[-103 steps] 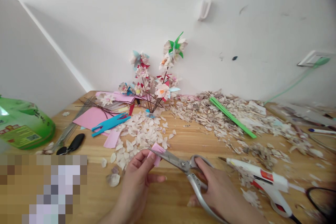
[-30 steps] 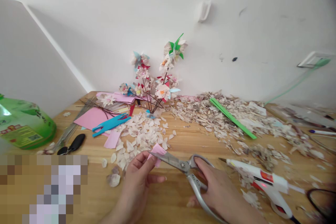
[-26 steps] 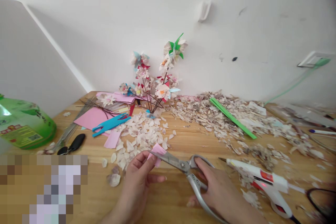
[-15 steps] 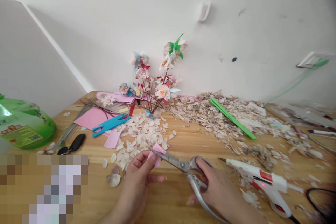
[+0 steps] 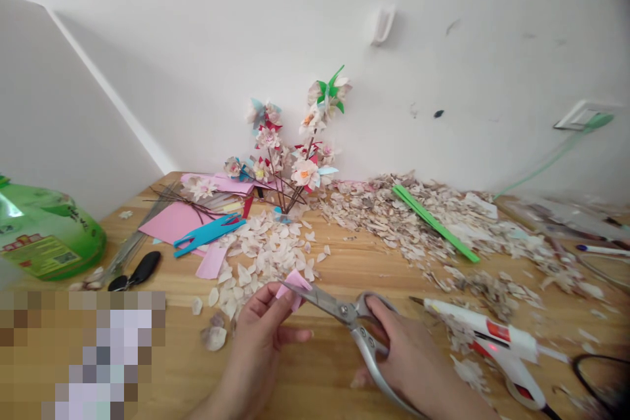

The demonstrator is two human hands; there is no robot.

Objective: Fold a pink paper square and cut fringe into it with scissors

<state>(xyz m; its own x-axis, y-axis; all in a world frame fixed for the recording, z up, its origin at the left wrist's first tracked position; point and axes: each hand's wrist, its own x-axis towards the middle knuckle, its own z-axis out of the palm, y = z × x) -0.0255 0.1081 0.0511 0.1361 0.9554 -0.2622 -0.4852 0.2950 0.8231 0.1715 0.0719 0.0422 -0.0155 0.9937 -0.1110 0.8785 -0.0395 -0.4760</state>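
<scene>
Low in the frame's centre, the left hand (image 5: 256,338) pinches a small pink paper scrap (image 5: 295,285) between thumb and fingertips. The right hand (image 5: 411,357) grips silver scissors (image 5: 344,312), blades closing on the scrap. A glue gun (image 5: 497,341) lies at lower right.

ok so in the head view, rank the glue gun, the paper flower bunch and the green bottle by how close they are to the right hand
1. glue gun, lying just right of the right hand, which grips the scissors.
2. paper flower bunch, farther back and to the left.
3. green bottle, at the far left.
</scene>
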